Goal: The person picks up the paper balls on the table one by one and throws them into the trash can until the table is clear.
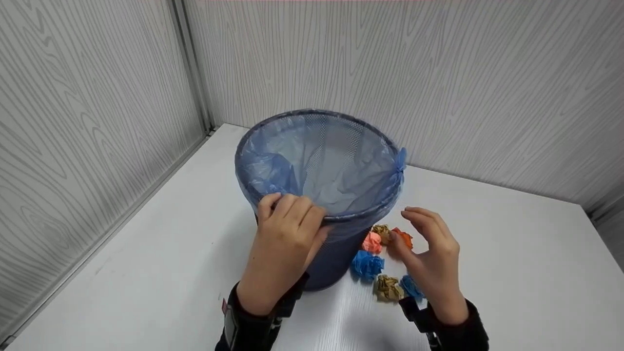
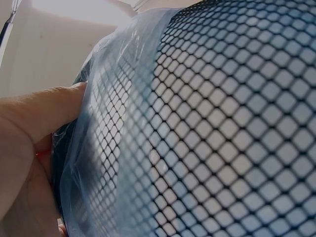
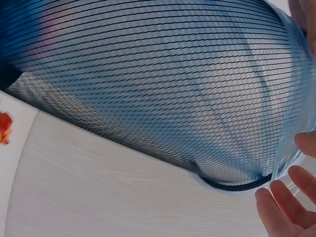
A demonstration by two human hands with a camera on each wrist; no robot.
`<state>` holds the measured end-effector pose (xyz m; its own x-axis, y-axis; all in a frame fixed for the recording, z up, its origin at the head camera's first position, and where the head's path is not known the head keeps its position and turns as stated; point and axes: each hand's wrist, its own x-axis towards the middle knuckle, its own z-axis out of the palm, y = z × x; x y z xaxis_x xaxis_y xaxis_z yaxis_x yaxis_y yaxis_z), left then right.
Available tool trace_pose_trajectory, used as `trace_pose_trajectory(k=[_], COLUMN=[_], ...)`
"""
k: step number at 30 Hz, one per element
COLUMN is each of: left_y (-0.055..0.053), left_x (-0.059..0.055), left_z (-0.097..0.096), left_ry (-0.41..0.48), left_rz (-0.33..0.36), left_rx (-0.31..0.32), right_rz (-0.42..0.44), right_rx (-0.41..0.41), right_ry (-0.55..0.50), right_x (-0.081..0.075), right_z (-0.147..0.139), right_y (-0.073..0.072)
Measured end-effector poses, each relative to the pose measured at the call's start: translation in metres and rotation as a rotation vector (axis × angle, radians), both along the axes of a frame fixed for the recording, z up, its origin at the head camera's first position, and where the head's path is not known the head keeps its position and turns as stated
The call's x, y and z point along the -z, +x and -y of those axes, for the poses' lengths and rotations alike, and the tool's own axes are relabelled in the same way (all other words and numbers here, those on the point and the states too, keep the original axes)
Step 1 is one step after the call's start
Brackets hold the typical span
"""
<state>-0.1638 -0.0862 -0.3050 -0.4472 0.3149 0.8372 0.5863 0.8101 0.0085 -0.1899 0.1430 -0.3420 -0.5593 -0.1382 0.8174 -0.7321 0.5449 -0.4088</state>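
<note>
A dark mesh wastebasket (image 1: 324, 268) stands on the white table, lined with a thin blue plastic bag (image 1: 341, 187) folded over its rim. The bag is bunched in a knot (image 1: 400, 163) on the right of the rim. My left hand (image 1: 285, 239) grips the near rim, fingers over the edge and thumb (image 2: 54, 108) outside against the bag. To the right of the basket, my right hand (image 1: 436, 258) is held with fingers and thumb apart, holding nothing. In the right wrist view its fingertips (image 3: 264, 200) appear close to the bagged rim; contact cannot be told.
Several crumpled paper balls lie right of the basket: blue (image 1: 368, 265), pink (image 1: 372, 242), orange (image 1: 404, 237) and tan (image 1: 389, 288). Another blue ball (image 1: 412, 286) is partly behind the right hand. Wood-patterned panels (image 1: 438, 83) stand behind and to the left (image 1: 87, 146).
</note>
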Motion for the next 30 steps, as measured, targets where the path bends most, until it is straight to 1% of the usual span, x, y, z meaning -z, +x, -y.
trace_pose_trajectory(k=[6, 10, 17, 23, 30], left_y=[0.001, 0.0, 0.0, 0.0, 0.0], left_x=[0.0, 0.0, 0.0, 0.0, 0.001], left_z=[0.001, 0.001, 0.001, 0.0, -0.001], left_ry=[-0.001, 0.001, 0.004, 0.003, 0.006], left_rz=[0.006, 0.006, 0.006, 0.002, -0.015], left_rx=[-0.004, -0.004, 0.0, -0.003, -0.007], right_rz=[0.006, 0.043, 0.073, 0.132, 0.162], right_rx=[0.037, 0.072, 0.145, 0.198, 0.245], right_ry=[0.051, 0.078, 0.148, 0.174, 0.215], right_x=[0.009, 0.013, 0.022, 0.029, 0.035], right_z=[-0.013, -0.021, -0.038, -0.052, -0.063], right_y=[-0.003, -0.002, -0.003, -0.001, 0.0])
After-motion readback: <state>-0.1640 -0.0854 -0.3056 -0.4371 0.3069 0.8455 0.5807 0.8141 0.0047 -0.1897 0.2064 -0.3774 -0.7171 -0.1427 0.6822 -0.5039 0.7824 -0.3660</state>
